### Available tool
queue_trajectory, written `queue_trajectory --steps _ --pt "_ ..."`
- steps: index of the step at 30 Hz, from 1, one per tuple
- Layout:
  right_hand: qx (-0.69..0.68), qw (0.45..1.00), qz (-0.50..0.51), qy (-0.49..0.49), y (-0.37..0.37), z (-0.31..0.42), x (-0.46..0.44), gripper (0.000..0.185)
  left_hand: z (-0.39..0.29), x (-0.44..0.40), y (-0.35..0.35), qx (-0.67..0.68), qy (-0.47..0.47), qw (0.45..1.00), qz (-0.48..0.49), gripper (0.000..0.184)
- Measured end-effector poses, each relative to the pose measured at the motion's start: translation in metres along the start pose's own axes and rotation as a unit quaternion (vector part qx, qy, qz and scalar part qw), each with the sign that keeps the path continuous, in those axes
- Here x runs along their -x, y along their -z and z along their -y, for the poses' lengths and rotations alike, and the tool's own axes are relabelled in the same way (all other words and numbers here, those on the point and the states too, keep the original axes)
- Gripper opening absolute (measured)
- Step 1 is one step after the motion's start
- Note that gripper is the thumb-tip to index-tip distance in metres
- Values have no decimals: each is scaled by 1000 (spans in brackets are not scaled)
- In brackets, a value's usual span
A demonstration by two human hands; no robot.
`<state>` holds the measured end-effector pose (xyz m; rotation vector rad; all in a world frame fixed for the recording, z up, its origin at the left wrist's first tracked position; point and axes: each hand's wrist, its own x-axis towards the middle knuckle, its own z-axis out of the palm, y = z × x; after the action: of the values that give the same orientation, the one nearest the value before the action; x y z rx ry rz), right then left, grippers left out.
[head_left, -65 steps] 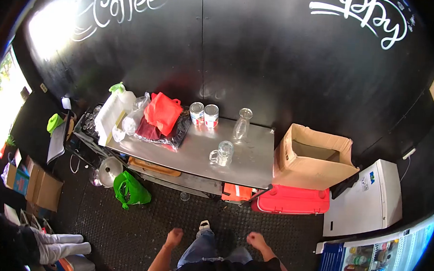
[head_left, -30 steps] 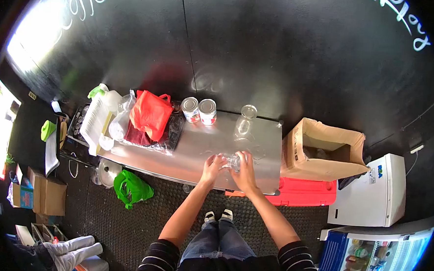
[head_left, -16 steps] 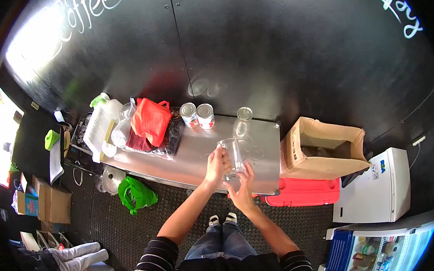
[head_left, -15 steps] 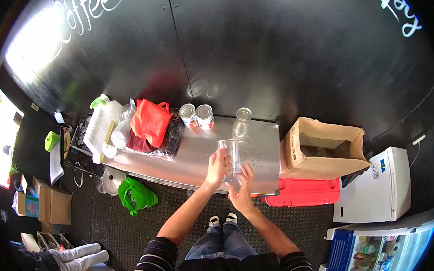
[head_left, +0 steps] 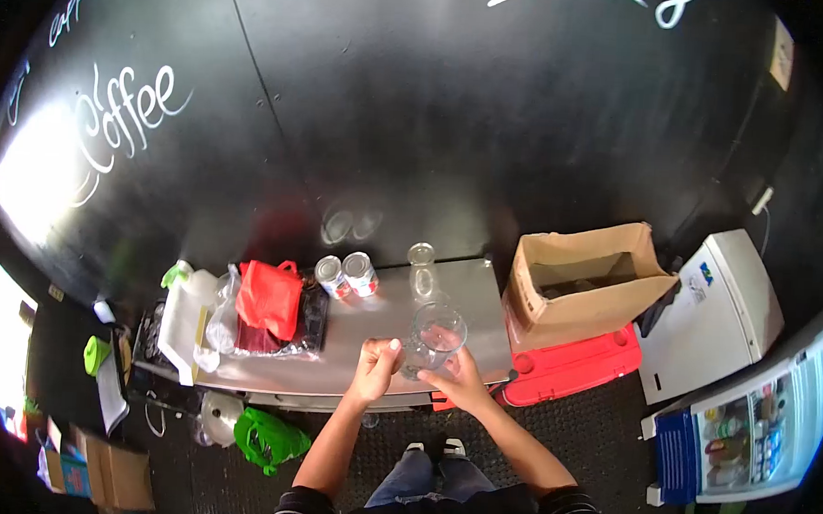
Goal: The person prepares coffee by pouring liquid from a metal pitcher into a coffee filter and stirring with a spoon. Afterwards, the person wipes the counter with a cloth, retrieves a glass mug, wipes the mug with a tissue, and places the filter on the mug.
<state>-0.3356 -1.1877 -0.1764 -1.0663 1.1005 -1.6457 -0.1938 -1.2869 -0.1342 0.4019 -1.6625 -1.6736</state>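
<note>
A clear glass mug (head_left: 443, 320) is held up over the front part of the steel counter (head_left: 385, 323), its round rim tilted toward me. My left hand (head_left: 378, 369) is closed at the mug's left side, where the handle seems to be. My right hand (head_left: 462, 382) grips the lower right of the mug, with some fingers visible through the glass. Behind it on the counter stands a clear glass vessel (head_left: 423, 281). To its left are two cans (head_left: 360, 275) side by side.
On the counter's left lie a red bag (head_left: 268, 296) and a white rack (head_left: 183, 324). Right of the counter, a cardboard box (head_left: 571, 323) sits above a red cooler (head_left: 578, 370). Farther right stand a white freezer (head_left: 701, 333) and a glass-door fridge. A green bag (head_left: 270, 440) rests on the floor.
The mug has gone from upright to tilted, its rim now facing me. Both hands still hold it. My view has shifted, with more of the wall showing and the counter lower.
</note>
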Motion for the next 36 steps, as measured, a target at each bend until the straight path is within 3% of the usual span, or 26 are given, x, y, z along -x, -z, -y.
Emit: queue_trajectory --steps 4,8,11,13,17,19,21,27,31,32,34,36 --pt "113 990 -80 30 -9 16 16 78 7 -4 -5 57 -29 998 -27 43" --pt "200 941 -244 123 -22 18 35 78 -14 -15 -32 68 -11 996 -54 38" --pt "225 896 -348 156 -33 26 54 77 -29 -24 -51 20 1 1000 -1 37" --pt "224 869 -405 173 -37 40 72 77 -34 -22 -69 60 14 996 63 35" --pt "357 776 -509 109 -48 84 139 81 -43 2 -119 152 96 968 177 34" --pt "400 755 -504 124 -51 100 179 83 -57 21 -149 186 137 947 223 33" --pt "369 733 -561 109 -57 107 219 87 -61 43 -184 206 137 930 273 33" --pt "367 641 -660 141 -68 135 338 83 -87 121 -286 237 128 842 468 34" --pt "375 582 -709 133 -87 155 431 79 -95 203 -358 272 149 801 512 34" --pt "397 545 -727 131 -89 158 459 78 -104 228 -376 266 173 794 518 34" --pt "410 482 -765 121 -102 157 513 77 -104 280 -416 285 186 750 567 34" --pt "387 460 -791 113 -114 160 561 76 -106 329 -446 297 197 706 612 35"
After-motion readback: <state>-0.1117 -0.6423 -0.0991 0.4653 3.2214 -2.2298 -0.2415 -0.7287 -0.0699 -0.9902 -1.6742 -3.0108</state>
